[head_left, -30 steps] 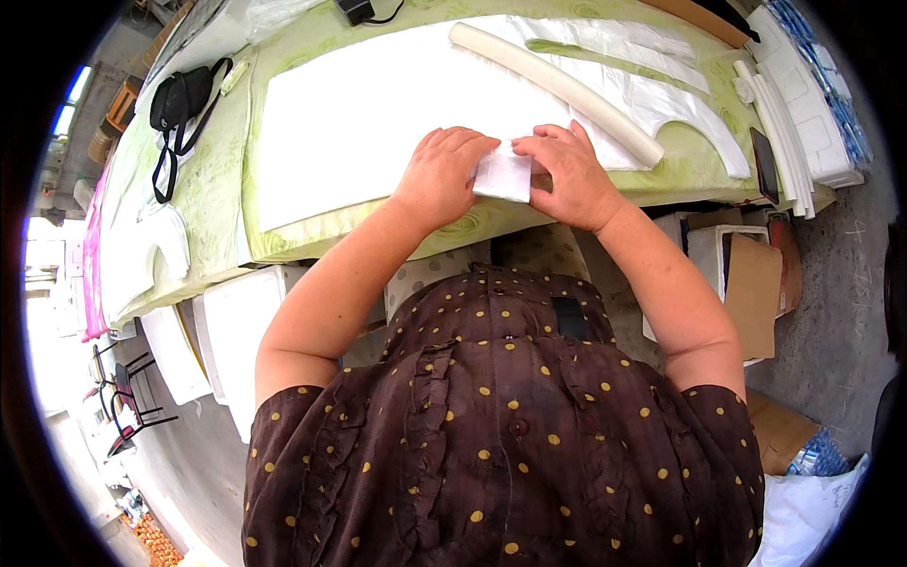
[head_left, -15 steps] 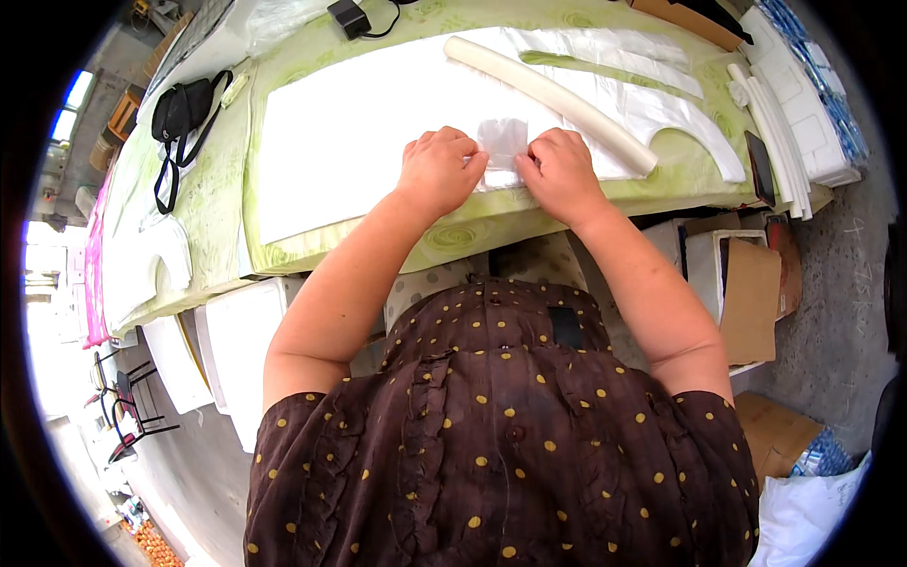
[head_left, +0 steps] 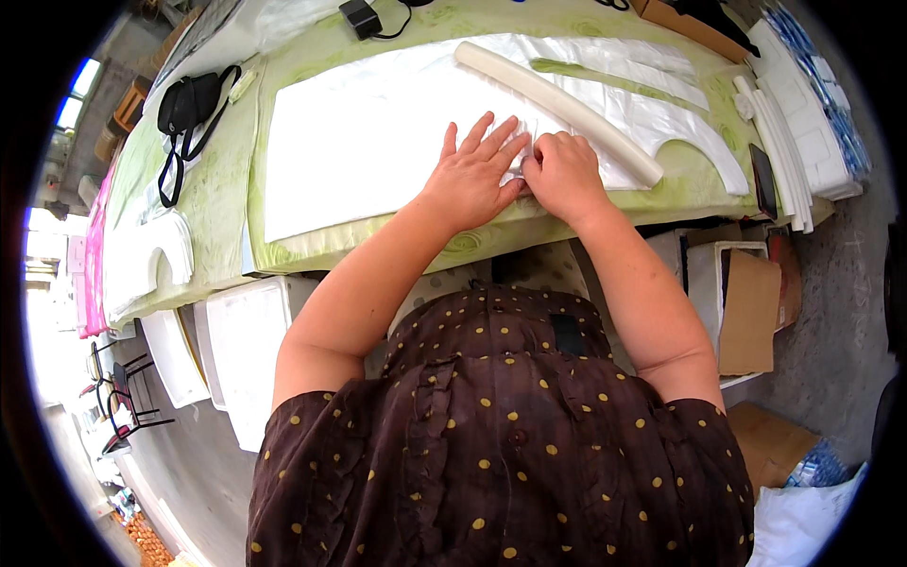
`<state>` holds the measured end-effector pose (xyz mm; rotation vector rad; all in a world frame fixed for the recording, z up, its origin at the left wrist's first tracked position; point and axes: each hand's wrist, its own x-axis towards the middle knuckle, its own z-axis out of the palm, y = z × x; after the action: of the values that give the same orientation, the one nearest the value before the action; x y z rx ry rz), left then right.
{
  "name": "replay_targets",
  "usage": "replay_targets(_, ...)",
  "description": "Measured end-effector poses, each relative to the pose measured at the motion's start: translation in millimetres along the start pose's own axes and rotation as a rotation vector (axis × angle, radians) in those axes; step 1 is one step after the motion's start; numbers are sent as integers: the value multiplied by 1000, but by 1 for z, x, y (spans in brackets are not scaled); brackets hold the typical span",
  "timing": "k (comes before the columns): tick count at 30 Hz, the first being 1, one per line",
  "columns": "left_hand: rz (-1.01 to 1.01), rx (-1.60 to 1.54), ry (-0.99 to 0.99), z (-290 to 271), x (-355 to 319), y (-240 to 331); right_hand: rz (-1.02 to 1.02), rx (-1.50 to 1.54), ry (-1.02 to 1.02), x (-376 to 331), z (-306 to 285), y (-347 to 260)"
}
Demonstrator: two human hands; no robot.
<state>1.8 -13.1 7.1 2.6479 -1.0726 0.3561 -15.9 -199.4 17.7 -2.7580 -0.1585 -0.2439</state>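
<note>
A big white plastic bag (head_left: pixel 359 132) lies flat over the table, its handle loops (head_left: pixel 709 142) toward the right. My left hand (head_left: pixel 468 181) rests on its near part with the fingers spread and nothing gripped. Beside it, my right hand (head_left: pixel 567 175) is closed, fingertips pressed together at a bit of thin translucent film (head_left: pixel 518 170) that my hands mostly cover. A long cream-coloured tube (head_left: pixel 562 113) lies slantwise across the bag, just beyond my right hand.
Green patterned cloth (head_left: pixel 463 244) covers the table. A black pouch with a strap (head_left: pixel 189 104) lies left, and a black adapter (head_left: pixel 361 19) at the back. On the right are a dark phone-like slab (head_left: pixel 761 180) and white rolls (head_left: pixel 784 156). Cardboard boxes (head_left: pixel 749 312) stand below.
My left hand has let go of the small translucent film and opened out flat on the bag. The film, held up between both hands before, is now mostly covered. My right hand stays closed.
</note>
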Motion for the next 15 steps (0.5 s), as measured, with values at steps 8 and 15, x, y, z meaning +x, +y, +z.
replay_targets(8, -89, -7, -164, -14, 6, 5, 73, -40, -154, 8, -16, -6)
replay_targets(15, -277, -909, -90, -30, -72, 50, 77, -138, -191, 16, -15, -7)
